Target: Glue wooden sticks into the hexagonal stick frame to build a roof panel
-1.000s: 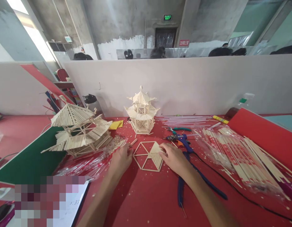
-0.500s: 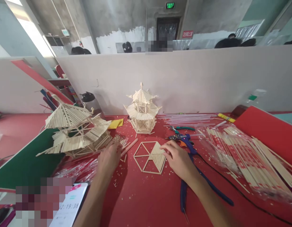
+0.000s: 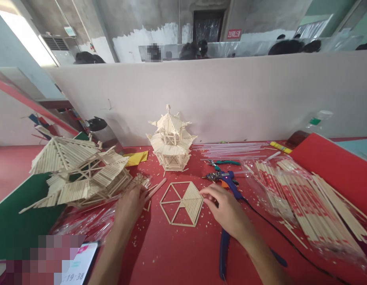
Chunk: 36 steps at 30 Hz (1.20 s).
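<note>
Red table (image 3: 177, 253): bears all that follows; scattered with wood chips.

Large stick pavilion (image 3: 78, 174): at the person's left on a green board (image 3: 11, 221), tilted, eaves overhanging. Judged risk: the left forearm passes just beside it, and a careless sweep could knock it.

Bagged chopsticks (image 3: 305, 198): loose heap at right, well apart from both hands.

Small stick pagoda (image 3: 171, 138): upright near the partition, behind the work.

Hexagon frame (image 3: 181, 203): flat on the table between the hands, two of its wedges filled with sticks. Judged risk: a sideways push at its right edge could slide it or spring a joint.

Pliers (image 3: 223, 253): blue handles under the right forearm; could be dragged.

Glue gun (image 3: 226, 179): just beyond the right hand, cord trailing; likely hot, so a burn hazard.

Right hand (image 3: 228, 209): fingers loosely spread, tips touching the frame's right edge, gripping nothing.

Left hand (image 3: 130, 206): fingers curled over a loose stick (image 3: 155, 190); whether it is actually pinched cannot be told.
</note>
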Each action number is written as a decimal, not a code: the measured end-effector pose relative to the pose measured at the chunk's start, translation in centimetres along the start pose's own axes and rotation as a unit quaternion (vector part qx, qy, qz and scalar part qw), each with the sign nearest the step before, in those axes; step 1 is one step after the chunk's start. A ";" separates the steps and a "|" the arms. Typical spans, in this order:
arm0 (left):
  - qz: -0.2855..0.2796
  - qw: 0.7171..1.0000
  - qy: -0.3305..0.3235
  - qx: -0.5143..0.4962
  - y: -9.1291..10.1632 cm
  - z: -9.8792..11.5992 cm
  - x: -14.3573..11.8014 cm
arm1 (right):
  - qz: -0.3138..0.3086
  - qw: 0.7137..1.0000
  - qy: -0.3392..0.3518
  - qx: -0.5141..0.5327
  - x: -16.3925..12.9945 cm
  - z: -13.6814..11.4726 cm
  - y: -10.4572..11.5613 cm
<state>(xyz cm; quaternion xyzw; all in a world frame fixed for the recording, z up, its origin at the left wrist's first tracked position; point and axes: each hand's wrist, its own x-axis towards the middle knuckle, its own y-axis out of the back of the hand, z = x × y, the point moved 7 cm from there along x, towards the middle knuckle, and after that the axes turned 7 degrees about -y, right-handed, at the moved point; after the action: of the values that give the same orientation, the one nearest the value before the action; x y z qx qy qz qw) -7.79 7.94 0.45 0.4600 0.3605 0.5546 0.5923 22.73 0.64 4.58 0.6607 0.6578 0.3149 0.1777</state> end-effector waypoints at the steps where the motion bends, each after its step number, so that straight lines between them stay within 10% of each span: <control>1: 0.008 1.000 -0.005 0.000 0.1 0.1 0.0 | -0.010 1.000 0.000 0.002 -0.1 -0.2 -0.4; 16: 0.143 0.974 -0.140 -0.109 0.3 2.2 -1.0 | -0.123 0.981 -0.055 0.136 -0.7 -1.3 -3.8; 25: 0.111 0.943 -0.245 -0.195 -0.7 4.5 -3.1 | -0.102 0.988 -0.078 0.084 -0.7 -0.4 -3.9; 36: 0.044 0.922 -0.197 -0.329 -1.8 8.0 -3.5 | -0.065 0.997 -0.009 0.028 -0.4 -0.4 -3.9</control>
<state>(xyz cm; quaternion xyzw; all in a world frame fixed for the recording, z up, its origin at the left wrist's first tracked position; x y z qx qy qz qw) -0.14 3.39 0.99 0.3545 0.0132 0.5657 0.7444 19.48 0.46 2.27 0.6239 0.7062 0.2788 0.1851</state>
